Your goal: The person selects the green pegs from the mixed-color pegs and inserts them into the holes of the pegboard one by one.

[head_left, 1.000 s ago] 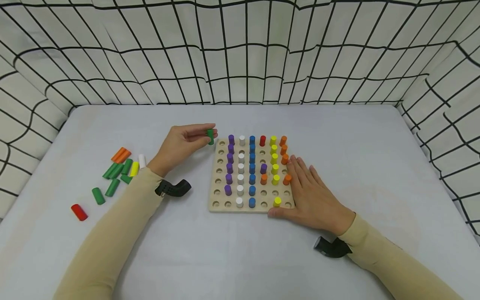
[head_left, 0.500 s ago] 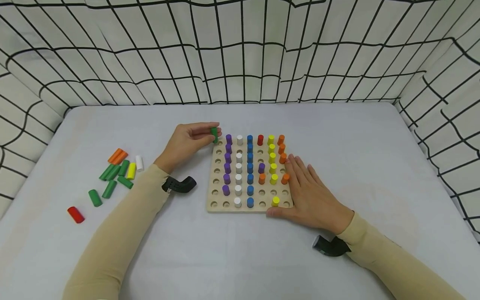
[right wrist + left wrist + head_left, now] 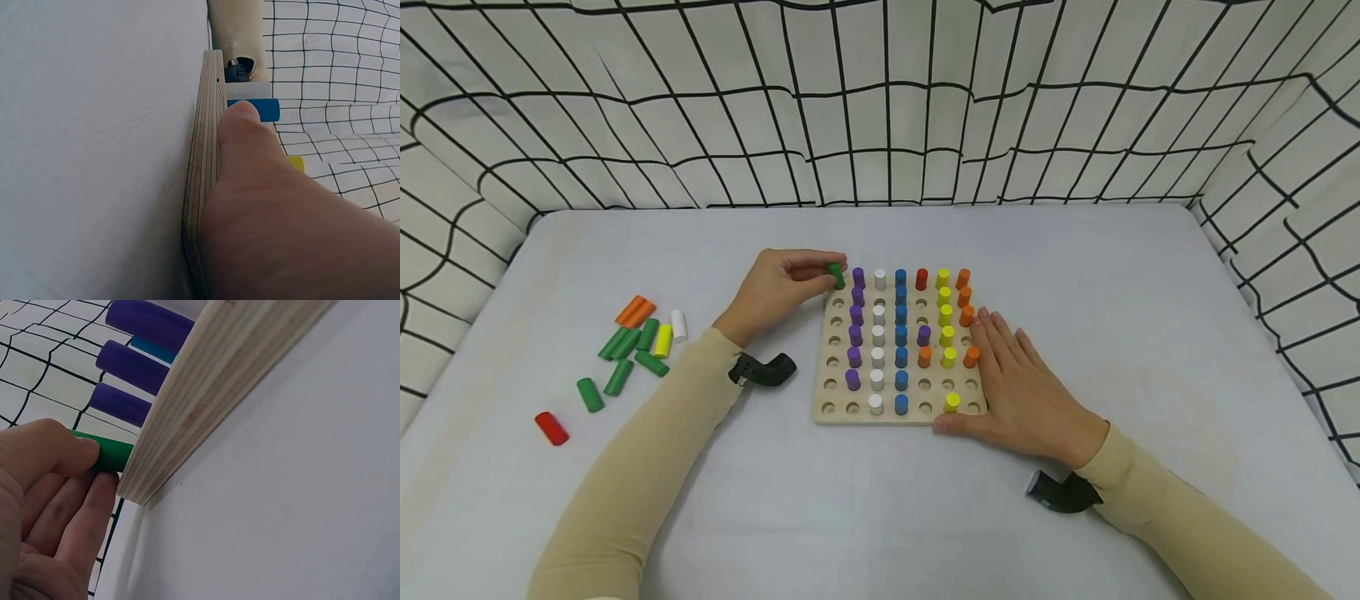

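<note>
Left hand point(image 3: 773, 289) pinches green peg point(image 3: 837, 276) at board point(image 3: 840, 396), toward tabletop's far edge point(image 3: 1037, 213); tilt could jam it. Right hand point(image 3: 1030, 402) straight-fingered, empty.

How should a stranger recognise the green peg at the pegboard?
On the white table, find the wooden pegboard. At its far left corner, the left hand pinches the green peg. The other green pegs lie loose; only this one is held.

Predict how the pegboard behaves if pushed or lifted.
The pegboard is probably stiff: its edge shows thick, layered wood. Broad and lying flat, it would likely slide rather than tip when pushed. Lifted at a steep tilt, it might drop pegs, since they appear simply slotted in.
</note>
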`<control>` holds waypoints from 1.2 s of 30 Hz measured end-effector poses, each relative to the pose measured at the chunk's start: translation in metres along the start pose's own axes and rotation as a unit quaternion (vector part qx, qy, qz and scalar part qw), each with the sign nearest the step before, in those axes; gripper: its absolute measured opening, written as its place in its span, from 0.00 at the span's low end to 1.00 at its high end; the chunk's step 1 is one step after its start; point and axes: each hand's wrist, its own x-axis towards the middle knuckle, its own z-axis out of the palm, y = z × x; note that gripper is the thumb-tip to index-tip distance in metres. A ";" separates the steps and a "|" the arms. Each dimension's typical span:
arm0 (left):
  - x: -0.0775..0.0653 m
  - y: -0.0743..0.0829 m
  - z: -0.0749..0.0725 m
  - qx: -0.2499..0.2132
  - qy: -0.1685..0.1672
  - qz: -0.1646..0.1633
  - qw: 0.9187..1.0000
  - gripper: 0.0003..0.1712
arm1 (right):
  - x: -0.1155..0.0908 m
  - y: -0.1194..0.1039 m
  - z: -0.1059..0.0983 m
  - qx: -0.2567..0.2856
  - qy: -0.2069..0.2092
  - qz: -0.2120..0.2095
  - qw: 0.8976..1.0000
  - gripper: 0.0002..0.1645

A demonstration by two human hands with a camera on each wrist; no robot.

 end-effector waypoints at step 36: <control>-0.010 0.001 -0.015 -0.028 -0.023 -0.019 0.999 0.24 | -0.002 -0.004 -0.002 0.001 0.001 0.000 1.000 0.82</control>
